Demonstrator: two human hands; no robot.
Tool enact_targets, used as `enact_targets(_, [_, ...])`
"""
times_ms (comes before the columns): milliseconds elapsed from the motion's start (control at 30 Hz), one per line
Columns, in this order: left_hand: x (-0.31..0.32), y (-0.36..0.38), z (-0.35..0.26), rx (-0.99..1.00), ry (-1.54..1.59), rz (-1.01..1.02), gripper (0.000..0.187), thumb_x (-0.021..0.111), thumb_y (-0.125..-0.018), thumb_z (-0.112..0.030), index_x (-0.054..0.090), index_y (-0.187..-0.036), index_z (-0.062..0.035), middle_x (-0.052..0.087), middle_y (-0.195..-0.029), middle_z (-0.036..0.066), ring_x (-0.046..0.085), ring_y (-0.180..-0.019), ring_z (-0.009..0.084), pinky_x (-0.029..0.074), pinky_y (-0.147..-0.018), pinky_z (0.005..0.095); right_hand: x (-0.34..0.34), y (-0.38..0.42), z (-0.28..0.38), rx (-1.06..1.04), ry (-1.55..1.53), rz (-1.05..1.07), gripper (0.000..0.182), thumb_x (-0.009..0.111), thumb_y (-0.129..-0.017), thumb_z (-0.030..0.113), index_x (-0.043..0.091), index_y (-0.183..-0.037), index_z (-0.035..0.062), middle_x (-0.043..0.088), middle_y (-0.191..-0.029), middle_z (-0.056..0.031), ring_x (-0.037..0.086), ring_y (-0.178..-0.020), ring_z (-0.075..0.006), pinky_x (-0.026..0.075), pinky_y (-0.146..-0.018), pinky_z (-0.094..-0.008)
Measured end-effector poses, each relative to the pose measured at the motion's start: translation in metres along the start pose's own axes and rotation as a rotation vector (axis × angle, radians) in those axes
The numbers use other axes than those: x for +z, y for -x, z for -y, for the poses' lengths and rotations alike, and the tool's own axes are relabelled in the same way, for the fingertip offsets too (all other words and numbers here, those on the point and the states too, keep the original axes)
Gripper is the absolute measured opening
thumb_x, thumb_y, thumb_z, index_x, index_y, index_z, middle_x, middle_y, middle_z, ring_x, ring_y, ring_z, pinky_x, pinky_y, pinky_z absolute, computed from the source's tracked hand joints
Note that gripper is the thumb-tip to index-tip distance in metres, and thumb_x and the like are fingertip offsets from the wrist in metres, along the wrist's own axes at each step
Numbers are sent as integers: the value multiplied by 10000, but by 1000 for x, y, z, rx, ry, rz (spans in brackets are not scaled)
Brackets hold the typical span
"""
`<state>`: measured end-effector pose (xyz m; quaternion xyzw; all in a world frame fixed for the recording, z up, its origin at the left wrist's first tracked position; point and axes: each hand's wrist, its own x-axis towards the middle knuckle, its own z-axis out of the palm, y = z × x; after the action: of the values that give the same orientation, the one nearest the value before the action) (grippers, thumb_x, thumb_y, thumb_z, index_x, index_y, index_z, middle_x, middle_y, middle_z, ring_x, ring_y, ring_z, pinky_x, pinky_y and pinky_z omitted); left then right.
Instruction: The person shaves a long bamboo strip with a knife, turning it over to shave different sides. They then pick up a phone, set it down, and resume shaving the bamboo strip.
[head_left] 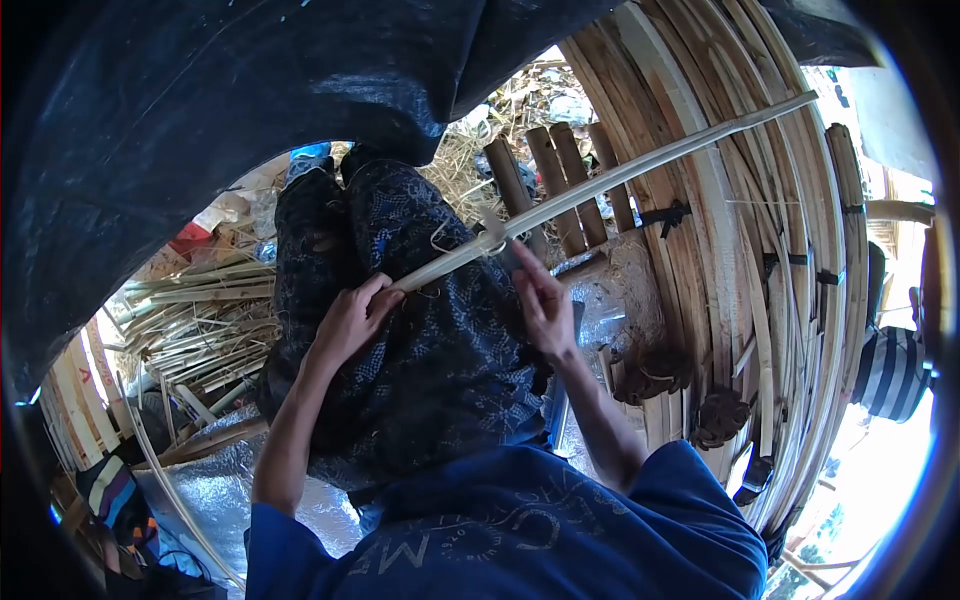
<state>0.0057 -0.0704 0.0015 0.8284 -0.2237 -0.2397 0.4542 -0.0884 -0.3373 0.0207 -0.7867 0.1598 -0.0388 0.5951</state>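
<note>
A long pale strip [630, 170], apparently split bamboo, runs slantwise above my lap toward the upper right. My left hand [350, 325] is closed around its near end. Further along, my right hand [543, 305] grips a knife [495, 230] whose blade, smeared by motion, lies against the strip. Most of the handle is hidden by my fingers. Thin curled shavings [442, 238] stick out beside the blade. Under the strip are my legs in dark patterned cloth [420, 350].
Long bundled slats [720, 250] tied with black bands stand close on my right. Several brown tube-like pieces [550, 180] lie ahead. Cut sticks [205, 320] are piled at left. A dark tarp [230, 110] hangs low overhead. Silvery sheeting [225, 480] covers the floor.
</note>
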Motion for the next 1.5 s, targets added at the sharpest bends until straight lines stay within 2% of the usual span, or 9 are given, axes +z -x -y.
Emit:
enact_targets(167, [-5,-1,-3,-56,75,33,281,559,-971,-286,553,-930,-8,554,-659,145,524,-568,257,402,-552,350,-20,-31,9,70,106,-187,398,506,-977,81,504,-1374,52,632,-941,13,510,-769,-41,431,-679,-200])
enact_targets(200, [-6,-1,-4,-54,137,37,290,558,-973,-286,562,-918,-1,524,-628,108,470,-533,172,380,-538,326,-16,-36,10,-75,25,-235,400,508,-976,75,509,-1375,64,558,-831,69,380,-644,-9,319,-544,-180])
enact_targets(333, [-12,5,-29,-197,285,88,206,578,-963,-191,602,-940,12,507,-676,-36,409,-629,23,343,-553,226,-32,-45,21,-162,40,-337,411,478,-981,75,490,-1391,93,613,-781,25,398,-506,-7,310,-430,-176])
enact_targets(633, [6,-1,-48,1,279,89,250,621,-945,-215,625,-1029,21,559,-620,71,460,-539,73,370,-495,285,-78,-41,68,42,-89,-507,423,490,-1014,291,443,-1404,137,324,-577,72,238,-431,3,155,-374,-194])
enact_targets(933, [16,-34,-68,32,142,169,223,630,-933,-187,625,-1011,22,613,-647,86,543,-550,126,430,-529,285,-99,-15,51,172,-149,-666,182,536,-991,300,494,-1073,143,381,-580,60,291,-418,-8,172,-355,-193])
enact_targets(1000, [18,-31,-65,19,139,160,230,630,-930,-196,626,-1004,21,643,-669,120,613,-543,209,479,-551,302,-98,-8,49,208,-179,-668,187,538,-989,300,492,-1071,139,395,-594,58,306,-430,-11,185,-363,-193])
enact_targets(1100, [17,-24,-59,62,239,44,242,656,-913,-180,628,-1041,24,637,-780,87,563,-626,99,460,-587,267,-95,-5,46,232,-205,-624,169,535,-989,288,495,-1059,140,403,-602,58,311,-435,-12,191,-371,-192])
enact_targets(1200, [9,-16,-60,307,-144,-94,352,681,-863,-138,618,-1178,5,577,-1058,108,569,-938,254,477,-829,372,-95,-4,42,254,-193,-534,147,531,-990,273,503,-1043,140,406,-607,57,313,-441,-10,195,-376,-191])
enact_targets(1500, [11,-17,-46,239,-249,-31,349,647,-883,-140,626,-1219,-49,554,-1056,78,536,-969,246,441,-907,377,-98,-3,37,308,-119,-379,232,510,-1004,287,583,-1072,78,443,-616,56,344,-445,0,227,-383,-180])
